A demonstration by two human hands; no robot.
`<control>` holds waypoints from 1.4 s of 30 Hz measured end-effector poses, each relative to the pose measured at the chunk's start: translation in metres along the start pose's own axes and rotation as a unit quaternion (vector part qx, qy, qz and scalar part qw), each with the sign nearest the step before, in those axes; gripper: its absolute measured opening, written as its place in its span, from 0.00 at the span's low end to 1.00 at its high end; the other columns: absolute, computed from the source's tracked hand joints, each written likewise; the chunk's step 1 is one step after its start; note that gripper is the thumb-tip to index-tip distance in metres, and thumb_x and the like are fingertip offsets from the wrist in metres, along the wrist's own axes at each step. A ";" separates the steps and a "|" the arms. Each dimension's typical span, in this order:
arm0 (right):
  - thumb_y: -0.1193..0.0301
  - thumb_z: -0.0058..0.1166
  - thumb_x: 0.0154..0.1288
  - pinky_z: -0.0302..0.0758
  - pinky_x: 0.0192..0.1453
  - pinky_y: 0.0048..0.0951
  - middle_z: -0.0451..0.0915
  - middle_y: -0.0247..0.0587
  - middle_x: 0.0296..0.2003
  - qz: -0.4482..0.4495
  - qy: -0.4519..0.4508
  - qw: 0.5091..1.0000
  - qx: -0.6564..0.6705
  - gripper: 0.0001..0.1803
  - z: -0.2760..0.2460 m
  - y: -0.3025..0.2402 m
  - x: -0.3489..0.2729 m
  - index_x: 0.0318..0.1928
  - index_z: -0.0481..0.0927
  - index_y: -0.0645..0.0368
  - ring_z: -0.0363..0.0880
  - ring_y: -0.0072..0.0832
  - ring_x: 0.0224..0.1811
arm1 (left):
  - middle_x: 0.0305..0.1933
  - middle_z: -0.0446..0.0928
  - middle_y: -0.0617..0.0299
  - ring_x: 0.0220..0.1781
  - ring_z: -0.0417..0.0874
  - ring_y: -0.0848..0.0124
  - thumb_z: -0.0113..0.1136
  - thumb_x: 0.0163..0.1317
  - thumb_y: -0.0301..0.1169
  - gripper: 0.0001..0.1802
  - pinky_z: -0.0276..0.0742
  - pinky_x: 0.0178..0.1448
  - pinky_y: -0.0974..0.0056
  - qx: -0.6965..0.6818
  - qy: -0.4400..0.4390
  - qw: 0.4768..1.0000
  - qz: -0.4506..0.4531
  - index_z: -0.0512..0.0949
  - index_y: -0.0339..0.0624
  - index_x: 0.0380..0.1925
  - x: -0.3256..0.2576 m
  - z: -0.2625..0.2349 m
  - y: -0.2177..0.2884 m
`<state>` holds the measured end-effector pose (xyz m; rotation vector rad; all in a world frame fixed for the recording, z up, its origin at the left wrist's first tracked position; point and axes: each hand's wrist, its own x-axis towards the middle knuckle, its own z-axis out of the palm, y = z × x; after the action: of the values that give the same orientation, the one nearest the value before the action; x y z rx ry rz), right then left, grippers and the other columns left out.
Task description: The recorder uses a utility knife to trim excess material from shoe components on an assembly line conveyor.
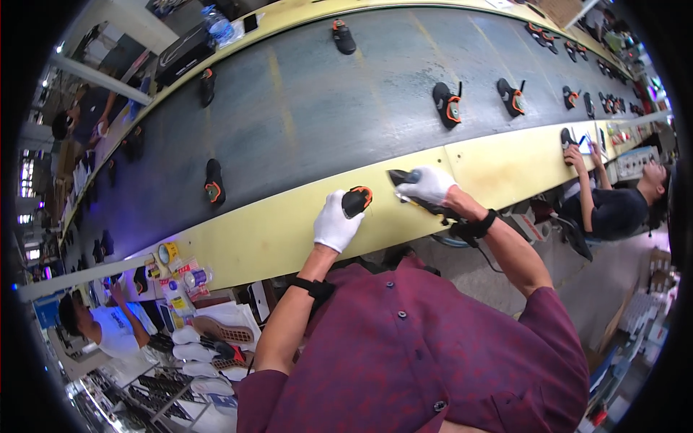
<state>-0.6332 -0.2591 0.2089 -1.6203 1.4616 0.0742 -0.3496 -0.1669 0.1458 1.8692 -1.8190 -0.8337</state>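
Note:
My left hand (336,222), in a white glove, grips a black shoe with an orange collar (356,200) over the yellow edge (289,224) of the conveyor. My right hand (427,184), also gloved, holds a dark hand tool (404,177) whose nozzle points toward the shoe; a black cord runs from it down past my wrist. The tool's tip sits a short way to the right of the shoe, not clearly touching it.
The dark conveyor belt (325,108) carries several black-and-orange shoes, such as one shoe (214,184) at left and another (447,105) at the middle. A seated person (613,206) works at right, another person (101,325) at lower left beside shoe soles (216,339).

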 end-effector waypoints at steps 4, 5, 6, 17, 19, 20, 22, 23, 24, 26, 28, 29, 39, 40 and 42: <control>0.48 0.69 0.65 0.83 0.45 0.41 0.89 0.52 0.29 0.032 0.099 0.993 -0.056 0.26 -0.006 0.093 0.017 0.39 0.92 0.63 0.90 0.37 0.33 | 0.62 0.81 0.44 0.62 0.85 0.41 0.82 0.58 0.44 0.39 0.83 0.64 0.44 -0.042 -0.003 0.999 -0.015 0.73 0.44 0.65 -0.019 -0.006 -0.070; 0.48 0.70 0.65 0.83 0.46 0.41 0.89 0.53 0.31 0.067 0.097 0.991 -0.058 0.27 -0.009 0.103 0.021 0.40 0.92 0.64 0.90 0.37 0.34 | 0.62 0.80 0.43 0.62 0.86 0.43 0.83 0.57 0.43 0.41 0.82 0.67 0.47 -0.051 -0.003 0.999 -0.017 0.73 0.42 0.66 -0.028 -0.005 -0.093; 0.48 0.71 0.65 0.83 0.47 0.41 0.89 0.53 0.32 0.102 0.096 0.988 -0.062 0.27 -0.015 0.109 0.023 0.42 0.91 0.64 0.90 0.37 0.36 | 0.62 0.81 0.44 0.62 0.86 0.49 0.84 0.58 0.41 0.41 0.81 0.69 0.50 -0.106 -0.015 0.992 -0.061 0.72 0.39 0.67 -0.037 -0.002 -0.116; 0.50 0.72 0.68 0.84 0.52 0.49 0.91 0.54 0.42 0.031 0.375 0.921 -0.103 0.23 0.016 0.179 0.029 0.48 0.87 0.55 0.90 0.56 0.46 | 0.45 0.86 0.55 0.30 0.88 0.62 0.79 0.65 0.43 0.28 0.92 0.33 0.54 -0.535 -0.015 0.759 -0.371 0.83 0.39 0.59 -0.039 -0.013 -0.117; 0.51 0.73 0.67 0.85 0.50 0.49 0.91 0.53 0.40 0.014 0.394 0.913 -0.109 0.21 0.014 0.182 0.027 0.46 0.87 0.55 0.90 0.56 0.43 | 0.44 0.86 0.53 0.30 0.88 0.60 0.77 0.67 0.45 0.26 0.91 0.33 0.53 -0.539 0.019 0.745 -0.393 0.83 0.38 0.55 -0.014 -0.021 -0.117; 0.51 0.73 0.67 0.85 0.50 0.49 0.91 0.53 0.40 0.010 0.398 0.911 -0.109 0.21 0.014 0.183 0.027 0.46 0.87 0.55 0.90 0.56 0.43 | 0.44 0.85 0.52 0.30 0.87 0.61 0.78 0.66 0.46 0.29 0.91 0.34 0.53 -0.536 0.045 0.748 -0.390 0.82 0.36 0.56 0.004 -0.024 -0.119; 0.51 0.72 0.68 0.85 0.50 0.49 0.91 0.53 0.41 0.059 0.407 0.905 -0.106 0.20 0.012 0.179 0.026 0.47 0.88 0.53 0.90 0.56 0.44 | 0.45 0.85 0.54 0.31 0.87 0.60 0.78 0.65 0.46 0.30 0.91 0.35 0.53 -0.507 0.069 0.770 -0.383 0.82 0.38 0.58 0.044 -0.031 -0.137; 0.51 0.71 0.70 0.85 0.54 0.48 0.91 0.55 0.43 0.095 0.383 0.915 -0.090 0.22 0.009 0.175 0.026 0.53 0.87 0.53 0.90 0.57 0.47 | 0.46 0.85 0.54 0.31 0.88 0.60 0.79 0.64 0.47 0.30 0.90 0.35 0.53 -0.507 0.092 0.780 -0.355 0.82 0.40 0.59 0.066 -0.034 -0.151; 0.51 0.71 0.70 0.85 0.54 0.48 0.91 0.55 0.43 0.090 0.387 0.913 -0.091 0.22 0.009 0.175 0.027 0.53 0.87 0.53 0.90 0.57 0.47 | 0.47 0.85 0.54 0.32 0.88 0.60 0.79 0.64 0.47 0.30 0.90 0.35 0.54 -0.508 0.115 0.789 -0.328 0.82 0.42 0.59 0.088 -0.038 -0.166; 0.50 0.71 0.70 0.84 0.56 0.48 0.91 0.54 0.45 0.126 0.395 0.907 -0.078 0.23 0.007 0.195 0.014 0.55 0.86 0.52 0.89 0.56 0.50 | 0.53 0.88 0.48 0.42 0.93 0.58 0.82 0.60 0.50 0.41 0.90 0.45 0.55 -0.448 0.091 0.837 -0.300 0.78 0.36 0.65 0.140 -0.041 -0.160; 0.50 0.70 0.71 0.84 0.57 0.47 0.91 0.52 0.47 0.059 0.353 0.932 -0.060 0.23 0.017 0.138 0.060 0.55 0.86 0.51 0.89 0.55 0.51 | 0.61 0.86 0.39 0.60 0.90 0.48 0.81 0.58 0.51 0.47 0.85 0.64 0.50 -0.213 0.234 0.906 -0.282 0.75 0.32 0.70 0.130 -0.078 -0.292; 0.50 0.70 0.71 0.84 0.57 0.47 0.91 0.52 0.47 0.102 0.370 0.921 -0.072 0.23 0.013 0.172 0.037 0.55 0.86 0.51 0.89 0.55 0.51 | 0.69 0.81 0.32 0.73 0.81 0.41 0.79 0.58 0.50 0.53 0.77 0.75 0.50 -0.238 0.173 0.913 -0.281 0.68 0.32 0.76 0.158 -0.039 -0.242; 0.52 0.72 0.69 0.84 0.55 0.45 0.91 0.48 0.44 0.110 0.419 0.899 -0.063 0.20 0.004 0.182 0.020 0.51 0.86 0.52 0.90 0.50 0.49 | 0.93 0.43 0.42 0.93 0.44 0.42 0.73 0.57 0.69 0.69 0.49 0.89 0.32 0.335 -0.134 0.924 -0.129 0.52 0.41 0.87 0.020 0.032 -0.113; 0.54 0.73 0.69 0.84 0.53 0.44 0.91 0.47 0.43 0.095 0.430 0.896 -0.047 0.19 0.002 0.181 0.020 0.48 0.87 0.53 0.90 0.49 0.47 | 0.93 0.42 0.41 0.93 0.42 0.40 0.74 0.56 0.70 0.72 0.47 0.89 0.31 0.340 -0.167 0.915 -0.141 0.49 0.40 0.88 0.016 0.033 -0.105; 0.53 0.73 0.68 0.84 0.53 0.46 0.91 0.47 0.41 0.058 0.436 0.896 -0.055 0.18 0.005 0.177 0.024 0.46 0.87 0.53 0.90 0.50 0.47 | 0.93 0.40 0.41 0.93 0.40 0.39 0.74 0.55 0.71 0.75 0.45 0.90 0.31 0.350 -0.198 0.906 -0.132 0.46 0.39 0.88 0.011 0.033 -0.091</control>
<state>-0.7670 -0.2511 0.0905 -1.7408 2.2552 -0.5874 -0.3032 -0.1670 0.0599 2.5853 -2.3731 -0.7424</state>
